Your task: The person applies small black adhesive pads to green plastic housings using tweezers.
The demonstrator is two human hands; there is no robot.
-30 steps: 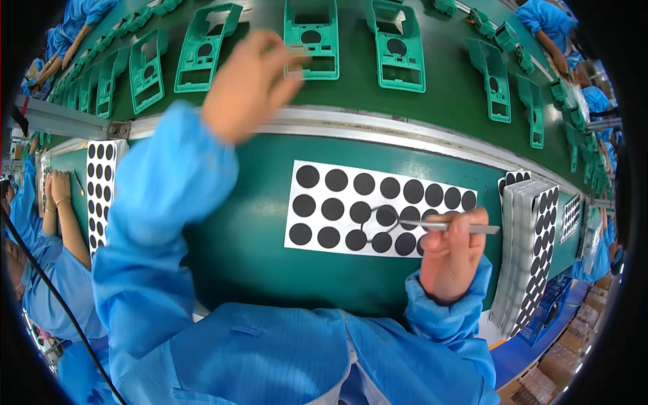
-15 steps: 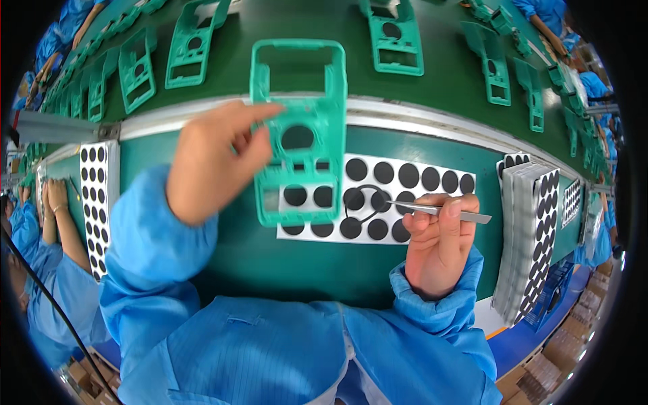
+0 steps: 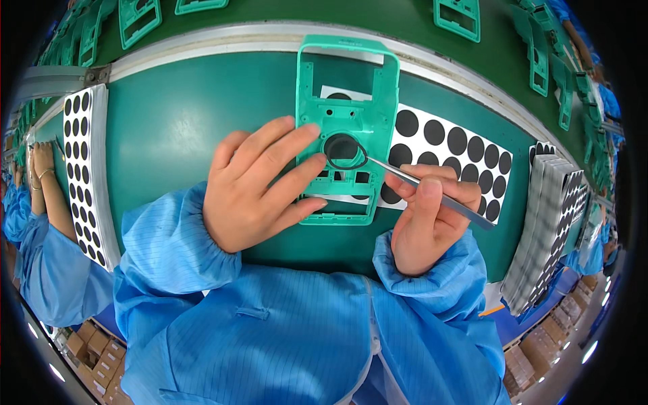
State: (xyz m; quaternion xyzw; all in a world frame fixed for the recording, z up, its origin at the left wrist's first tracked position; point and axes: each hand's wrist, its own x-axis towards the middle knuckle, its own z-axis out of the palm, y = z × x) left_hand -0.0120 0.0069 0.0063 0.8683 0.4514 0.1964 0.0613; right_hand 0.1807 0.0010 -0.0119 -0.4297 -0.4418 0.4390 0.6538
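Observation:
A green plastic housing (image 3: 312,104) with cut-outs lies over a white sheet of black round stickers (image 3: 496,177) on the bench. My left hand (image 3: 253,185) rests on its left side, fingers spread and stretched across the edge toward the round hole. In my right hand (image 3: 432,216) is a pair of metal tweezers (image 3: 466,211), gripped between thumb and fingers. A thin black ring (image 3: 365,154) hangs at the tweezer tips, over the housing's round hole. Whether the ring touches the housing I cannot tell.
Beyond a metal rail, a green belt (image 3: 283,12) carries several more housings (image 3: 457,19). A tall stack of sticker sheets (image 3: 540,223) stands at the right, another sheet stack (image 3: 86,179) at the left. Another person's arms (image 3: 57,202) are at the far left.
The housing has come down and my left hand has gone from its edge grip to spread fingers. The tweezers have brought the ring from beside the housing to over its round hole.

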